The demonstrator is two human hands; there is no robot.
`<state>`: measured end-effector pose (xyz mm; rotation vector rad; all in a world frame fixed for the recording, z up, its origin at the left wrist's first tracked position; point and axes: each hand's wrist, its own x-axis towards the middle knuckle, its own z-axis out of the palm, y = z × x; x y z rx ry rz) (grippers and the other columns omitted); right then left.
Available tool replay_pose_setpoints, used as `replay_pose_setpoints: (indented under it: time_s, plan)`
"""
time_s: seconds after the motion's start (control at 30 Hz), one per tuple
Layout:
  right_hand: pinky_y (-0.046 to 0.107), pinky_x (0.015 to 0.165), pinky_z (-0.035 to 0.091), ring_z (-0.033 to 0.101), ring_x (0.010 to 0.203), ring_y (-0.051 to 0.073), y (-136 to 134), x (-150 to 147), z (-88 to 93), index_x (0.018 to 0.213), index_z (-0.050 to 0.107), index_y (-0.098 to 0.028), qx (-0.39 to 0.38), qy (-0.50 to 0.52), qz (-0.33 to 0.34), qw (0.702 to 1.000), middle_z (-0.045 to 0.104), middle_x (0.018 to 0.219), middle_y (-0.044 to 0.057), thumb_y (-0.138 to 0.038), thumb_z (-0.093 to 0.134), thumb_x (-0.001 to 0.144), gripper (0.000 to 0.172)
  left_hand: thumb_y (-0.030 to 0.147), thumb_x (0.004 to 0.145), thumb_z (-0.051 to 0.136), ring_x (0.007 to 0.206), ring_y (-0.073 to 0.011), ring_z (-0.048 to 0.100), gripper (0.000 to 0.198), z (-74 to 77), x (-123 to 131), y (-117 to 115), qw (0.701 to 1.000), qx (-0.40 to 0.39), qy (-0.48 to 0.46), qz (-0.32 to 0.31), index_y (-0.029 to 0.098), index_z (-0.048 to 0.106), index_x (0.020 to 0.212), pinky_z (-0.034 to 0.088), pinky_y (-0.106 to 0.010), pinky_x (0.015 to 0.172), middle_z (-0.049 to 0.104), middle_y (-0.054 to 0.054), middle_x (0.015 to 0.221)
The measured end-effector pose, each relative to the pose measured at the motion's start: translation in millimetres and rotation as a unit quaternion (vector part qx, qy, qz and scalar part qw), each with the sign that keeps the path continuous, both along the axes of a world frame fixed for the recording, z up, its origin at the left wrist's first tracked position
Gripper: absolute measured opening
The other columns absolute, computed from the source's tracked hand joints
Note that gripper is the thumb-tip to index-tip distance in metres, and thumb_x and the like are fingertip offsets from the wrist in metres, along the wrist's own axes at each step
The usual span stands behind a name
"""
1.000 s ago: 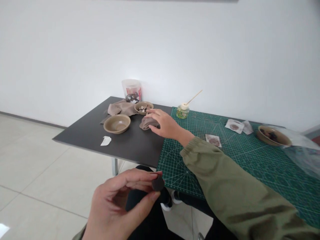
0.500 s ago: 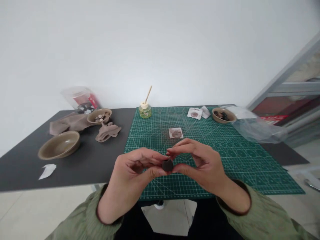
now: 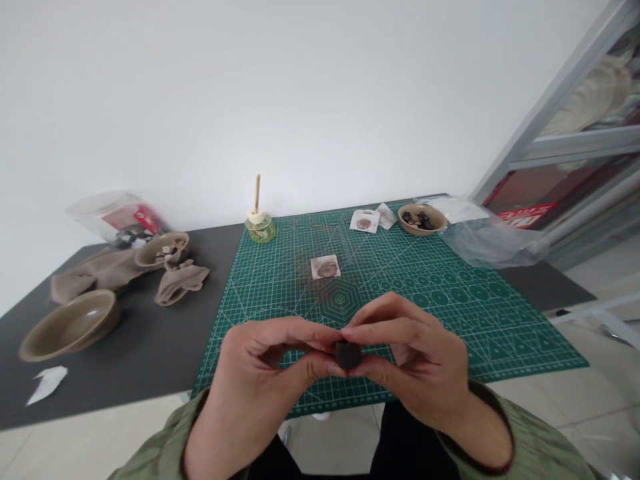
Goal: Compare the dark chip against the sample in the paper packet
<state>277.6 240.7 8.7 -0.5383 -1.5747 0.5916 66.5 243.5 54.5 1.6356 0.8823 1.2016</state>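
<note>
A small dark lump, possibly clay, is pinched between the fingertips of my left hand and my right hand. Both hands are held together above the near edge of a green cutting mat. The lump's underside is hidden by my fingers. Farther up the mat, well away from my hands, lies a paper square with a brown round mark.
On the dark table to the left are a wide tan bowl, a smaller bowl of pieces, grey-brown cloths and a white paper scrap. A jar with a stick, a bowl and a plastic bag stand beyond the mat.
My right hand has left the cloth on the table and joined my left hand on the dark lump. The view has turned, bringing the mat in front of me.
</note>
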Motion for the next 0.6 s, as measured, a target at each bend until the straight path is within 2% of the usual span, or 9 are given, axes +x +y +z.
replay_pose_setpoints:
  time_s: [0.07,0.13,0.17,0.2,0.27,0.33,0.4,0.47,0.6]
  plan:
    - [0.027,0.090,0.071,0.085,0.100,0.018,2.7,3.3,-0.9,0.121,0.090,-0.027,-0.011,-0.008,-0.007,1.000,0.087,0.112,0.005,-0.027,0.095,0.105,0.017,0.037,0.099,0.098,0.070,-0.0182,0.092,0.010,-5.0,-2.2,3.3,0.999,0.028,0.042,0.005,0.028,0.094,0.096,0.073,-0.016,0.066,0.094,0.002,0.084]
    - [0.031,0.094,0.071,0.086,0.106,0.020,11.6,11.2,0.8,0.121,0.087,-0.028,-0.031,-0.033,-0.024,0.999,0.089,0.115,0.004,-0.023,0.093,0.104,0.019,0.042,0.103,0.093,0.078,-0.0212,0.093,0.018,-9.6,-7.6,12.2,0.993,0.065,0.098,0.007,0.026,0.093,0.110,0.077,-0.023,0.073,0.096,-0.002,0.095]
    - [0.032,0.095,0.071,0.087,0.107,0.021,19.3,17.0,2.9,0.122,0.085,-0.028,-0.036,-0.069,-0.044,0.996,0.090,0.116,0.004,-0.021,0.091,0.104,0.020,0.043,0.105,0.092,0.085,-0.0230,0.094,0.023,-12.0,-11.5,19.4,0.988,0.089,0.126,0.010,0.026,0.092,0.120,0.079,-0.029,0.080,0.096,-0.004,0.103]
    - [0.034,0.094,0.071,0.087,0.106,0.022,29.5,23.7,5.7,0.123,0.084,-0.027,-0.039,-0.115,-0.067,0.990,0.090,0.116,0.004,-0.018,0.089,0.105,0.021,0.038,0.105,0.091,0.103,-0.0271,0.094,0.026,-14.8,-15.8,28.4,0.980,0.109,0.166,0.011,0.026,0.090,0.129,0.080,-0.038,0.096,0.096,-0.007,0.118]
    - [0.037,0.093,0.070,0.086,0.101,0.023,56.4,37.3,11.8,0.123,0.084,-0.022,-0.020,-0.249,-0.107,0.962,0.089,0.116,0.007,-0.017,0.084,0.106,0.018,0.030,0.106,0.086,0.137,-0.0352,0.084,0.033,-22.5,-24.7,50.8,0.959,0.163,0.232,0.011,0.026,0.086,0.139,0.068,-0.057,0.123,0.088,-0.012,0.145]
    - [0.040,0.095,0.067,0.084,0.099,0.025,88.7,47.1,15.4,0.120,0.086,-0.018,-0.019,-0.316,-0.091,0.944,0.088,0.113,0.010,-0.011,0.082,0.102,0.019,0.026,0.107,0.083,0.157,-0.0411,0.071,0.047,-33.4,-31.6,75.8,0.935,0.199,0.293,-0.004,0.021,0.078,0.154,0.055,-0.069,0.135,0.077,-0.017,0.165]
    - [0.040,0.089,0.064,0.081,0.094,0.025,120.8,50.2,13.5,0.115,0.089,-0.018,-0.029,-0.370,-0.065,0.926,0.086,0.106,0.009,-0.007,0.083,0.098,0.021,0.024,0.108,0.082,0.162,-0.0435,0.066,0.051,-45.8,-35.2,99.1,0.911,0.229,0.343,-0.029,0.018,0.074,0.158,0.051,-0.072,0.137,0.073,-0.021,0.168]
    - [0.037,0.083,0.059,0.078,0.087,0.024,147.4,47.5,5.6,0.110,0.091,-0.018,-0.043,-0.415,-0.041,0.908,0.084,0.099,0.008,-0.006,0.085,0.095,0.021,0.026,0.109,0.081,0.162,-0.0415,0.065,0.050,-56.9,-35.8,117.3,0.887,0.258,0.379,-0.058,0.020,0.072,0.158,0.053,-0.068,0.138,0.074,-0.020,0.168]
    - [0.032,0.077,0.055,0.075,0.080,0.021,174.4,37.8,-16.6,0.109,0.088,-0.015,-0.071,-0.450,-0.013,0.890,0.084,0.094,0.006,-0.007,0.089,0.091,0.020,0.030,0.111,0.082,0.156,-0.0396,0.071,0.049,-69.9,-34.4,134.1,0.850,0.303,0.419,-0.100,0.018,0.072,0.157,0.057,-0.064,0.135,0.077,-0.020,0.162]
